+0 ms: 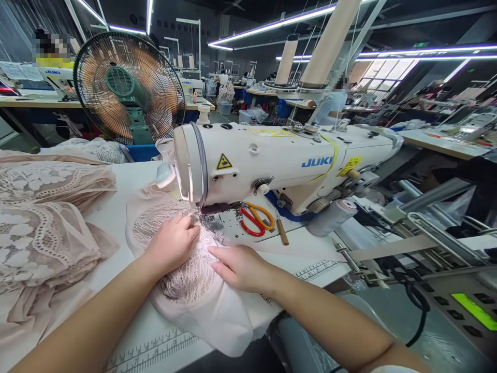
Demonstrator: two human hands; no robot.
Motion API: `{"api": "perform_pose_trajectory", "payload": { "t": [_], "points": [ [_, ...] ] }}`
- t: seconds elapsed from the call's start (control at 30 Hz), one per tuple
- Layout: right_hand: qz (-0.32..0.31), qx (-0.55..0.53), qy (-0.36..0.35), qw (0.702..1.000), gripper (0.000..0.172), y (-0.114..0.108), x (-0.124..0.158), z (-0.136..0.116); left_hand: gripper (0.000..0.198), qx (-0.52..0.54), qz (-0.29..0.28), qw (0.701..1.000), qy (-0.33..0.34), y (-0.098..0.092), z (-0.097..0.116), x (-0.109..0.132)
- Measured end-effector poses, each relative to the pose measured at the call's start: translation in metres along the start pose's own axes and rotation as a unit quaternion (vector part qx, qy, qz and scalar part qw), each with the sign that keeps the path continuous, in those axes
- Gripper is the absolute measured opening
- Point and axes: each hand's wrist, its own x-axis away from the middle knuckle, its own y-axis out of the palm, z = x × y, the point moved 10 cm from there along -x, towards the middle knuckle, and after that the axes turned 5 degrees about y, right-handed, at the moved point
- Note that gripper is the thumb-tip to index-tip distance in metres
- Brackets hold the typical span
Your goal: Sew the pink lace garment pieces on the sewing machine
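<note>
A pale pink lace garment piece [190,282] lies on the white sewing table [112,212], its upper edge by the needle area of a white sewing machine [248,155]. My left hand [174,243] rests on the lace just left of the needle area, fingers bent and pressed together on the fabric. Lower and to the right, my right hand [240,267] pinches the garment's right edge between thumb and index finger. The needle and presser foot are mostly hidden behind the machine head and fabric.
Stacked lace pieces [50,243] cover the table's left side. Red- and orange-handled scissors [252,223], a wooden-handled tool [282,231] and a thread cone [334,216] sit right of the needle. A metal band-feeding frame [411,243] stands at right, a large fan [128,88] behind.
</note>
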Motion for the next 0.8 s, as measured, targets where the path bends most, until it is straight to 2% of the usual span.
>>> {"api": "perform_pose_trajectory", "payload": {
  "t": [0.13,0.33,0.43,0.5,0.6,0.7,0.73,0.8],
  "points": [
    [0.009,0.003,0.016,1.0,0.01,-0.002,-0.004,0.003,0.032,0.012,0.009,1.0,-0.004,0.001,-0.006,-0.001],
    [0.021,-0.024,0.04,0.999,0.033,-0.004,-0.007,0.008,0.032,0.018,0.038,0.999,-0.009,0.002,-0.023,0.0],
    [0.02,-0.032,0.031,0.999,0.02,-0.007,-0.005,0.007,0.037,0.02,0.05,0.999,-0.003,-0.005,-0.025,0.002],
    [0.017,-0.024,0.015,0.999,0.011,-0.009,-0.002,0.005,0.038,0.013,0.042,0.999,0.01,-0.011,-0.019,0.004],
    [0.012,-0.006,-0.035,0.999,0.022,-0.014,0.004,0.0,0.034,0.0,0.004,0.999,0.033,-0.022,0.003,0.009],
    [-0.005,0.012,-0.087,0.996,0.025,-0.015,0.012,-0.006,0.022,-0.004,-0.068,0.998,0.007,-0.023,0.023,0.019],
    [-0.011,0.018,-0.094,0.995,0.025,-0.014,0.013,-0.006,0.031,-0.001,-0.103,0.995,-0.013,-0.019,0.027,0.024],
    [-0.017,0.03,-0.094,0.995,0.023,-0.013,0.014,-0.005,0.068,0.009,-0.175,0.983,-0.054,-0.009,0.03,0.035]
  ]
}}
